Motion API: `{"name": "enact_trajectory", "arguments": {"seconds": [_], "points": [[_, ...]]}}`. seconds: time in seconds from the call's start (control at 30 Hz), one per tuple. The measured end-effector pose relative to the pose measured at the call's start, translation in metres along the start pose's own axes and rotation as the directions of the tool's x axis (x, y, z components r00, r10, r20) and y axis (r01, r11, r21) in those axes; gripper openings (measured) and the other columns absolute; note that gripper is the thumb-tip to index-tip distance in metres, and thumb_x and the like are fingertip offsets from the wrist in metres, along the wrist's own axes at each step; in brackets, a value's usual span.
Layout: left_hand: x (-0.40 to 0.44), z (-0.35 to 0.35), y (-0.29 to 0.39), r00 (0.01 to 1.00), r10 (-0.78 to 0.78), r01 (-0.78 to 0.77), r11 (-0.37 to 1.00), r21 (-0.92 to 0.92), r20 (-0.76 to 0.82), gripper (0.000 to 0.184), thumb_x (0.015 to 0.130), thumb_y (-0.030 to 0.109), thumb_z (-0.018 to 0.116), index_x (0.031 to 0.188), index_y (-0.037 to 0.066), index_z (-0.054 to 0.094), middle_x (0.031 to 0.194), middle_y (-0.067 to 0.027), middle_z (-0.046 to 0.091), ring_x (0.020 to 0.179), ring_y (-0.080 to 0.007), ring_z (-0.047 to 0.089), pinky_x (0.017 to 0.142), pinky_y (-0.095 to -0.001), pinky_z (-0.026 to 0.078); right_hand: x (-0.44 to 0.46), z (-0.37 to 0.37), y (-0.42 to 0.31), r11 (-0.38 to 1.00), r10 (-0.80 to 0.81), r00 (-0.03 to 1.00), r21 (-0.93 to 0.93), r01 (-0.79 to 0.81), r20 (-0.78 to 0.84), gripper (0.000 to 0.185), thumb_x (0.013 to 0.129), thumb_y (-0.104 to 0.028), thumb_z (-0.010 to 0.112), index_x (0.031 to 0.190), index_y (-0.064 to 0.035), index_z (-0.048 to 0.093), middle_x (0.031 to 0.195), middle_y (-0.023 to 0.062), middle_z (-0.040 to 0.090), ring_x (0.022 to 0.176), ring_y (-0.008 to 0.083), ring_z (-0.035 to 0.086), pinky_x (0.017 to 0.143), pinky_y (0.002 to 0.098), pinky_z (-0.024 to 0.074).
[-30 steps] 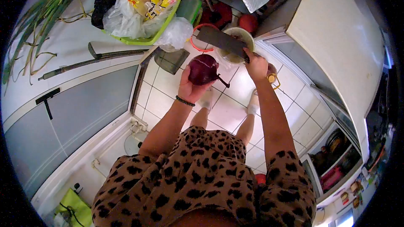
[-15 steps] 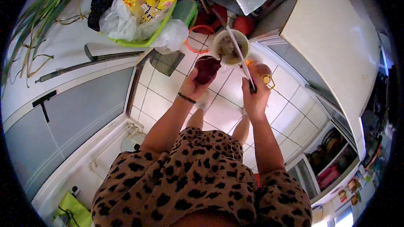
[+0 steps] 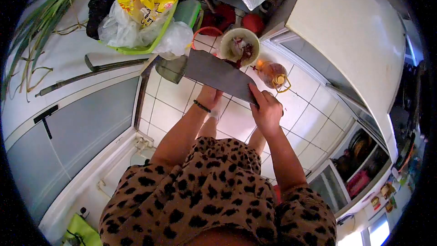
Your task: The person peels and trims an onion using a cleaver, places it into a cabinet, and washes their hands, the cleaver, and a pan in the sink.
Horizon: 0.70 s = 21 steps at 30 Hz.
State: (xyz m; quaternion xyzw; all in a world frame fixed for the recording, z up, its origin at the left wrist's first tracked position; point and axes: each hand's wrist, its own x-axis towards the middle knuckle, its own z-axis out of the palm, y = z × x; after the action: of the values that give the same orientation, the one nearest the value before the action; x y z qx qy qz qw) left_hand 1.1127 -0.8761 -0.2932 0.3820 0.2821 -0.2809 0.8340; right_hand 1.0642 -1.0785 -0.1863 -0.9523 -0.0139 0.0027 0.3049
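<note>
Over tiles (image 3: 300, 105): right hand (image 3: 267, 111) grips one cleaver (image 3: 218, 75); left hand (image 3: 208, 96) half-behind it, hold hidden; one pale bucket (image 3: 226, 48), one bottle (image 3: 269, 72).

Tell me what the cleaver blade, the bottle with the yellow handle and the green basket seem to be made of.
Cleaver blade, in the right hand: probably steel, dull dark grey; it looks flat and rigid, with little shine.
Bottle: likely clear plastic, smooth; amber shows through, though glass isn't ruled out.
Basket: apparently plastic, smooth, judging by its even lime-green colour.
</note>
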Motion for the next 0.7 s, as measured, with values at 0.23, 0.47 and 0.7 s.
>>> {"name": "enact_trajectory", "arguments": {"seconds": [0.23,0.47,0.7], "points": [[-0.006,0.013,-0.007,0.996,-0.035,0.007,0.956,0.293,0.088,0.046,0.095,0.035,0.049,0.131,0.007,0.043,0.129,-0.0065,0.051,0.116,-0.0189,0.052,0.097,-0.0340,0.045,-0.003,0.000,0.007,1.000,-0.018,1.000,0.019,0.018,0.024,0.060,0.064,-0.010,0.071,0.121,-0.0174,0.055,0.074,0.0061,0.058,0.060,0.0253,0.060,0.054,0.0376,0.0496],[0.024,-0.016,-0.022,0.954,0.108,-0.234,0.853,0.468,0.280,0.045,0.094,0.027,0.052,0.132,0.005,0.040,0.131,-0.0100,0.048,0.118,-0.0192,0.049,0.099,-0.0339,0.043,-0.010,-0.006,0.016,0.999,0.001,0.995,-0.033,0.002,0.102,0.057,0.065,-0.011,0.070,0.120,-0.0173,0.056,0.071,0.0052,0.057,0.060,0.0250,0.060,0.054,0.0374,0.0496],[0.027,-0.017,-0.014,0.898,0.135,-0.331,0.834,0.441,0.418,0.042,0.091,0.017,0.057,0.129,0.007,0.042,0.122,-0.0038,0.052,0.109,-0.0129,0.051,0.093,-0.0292,0.043,-0.011,0.003,0.026,1.000,0.001,0.996,0.010,-0.002,0.092,0.058,0.062,-0.007,0.070,0.118,-0.0173,0.059,0.071,0.0069,0.058,0.060,0.0252,0.060,0.055,0.0371,0.0497]]}}
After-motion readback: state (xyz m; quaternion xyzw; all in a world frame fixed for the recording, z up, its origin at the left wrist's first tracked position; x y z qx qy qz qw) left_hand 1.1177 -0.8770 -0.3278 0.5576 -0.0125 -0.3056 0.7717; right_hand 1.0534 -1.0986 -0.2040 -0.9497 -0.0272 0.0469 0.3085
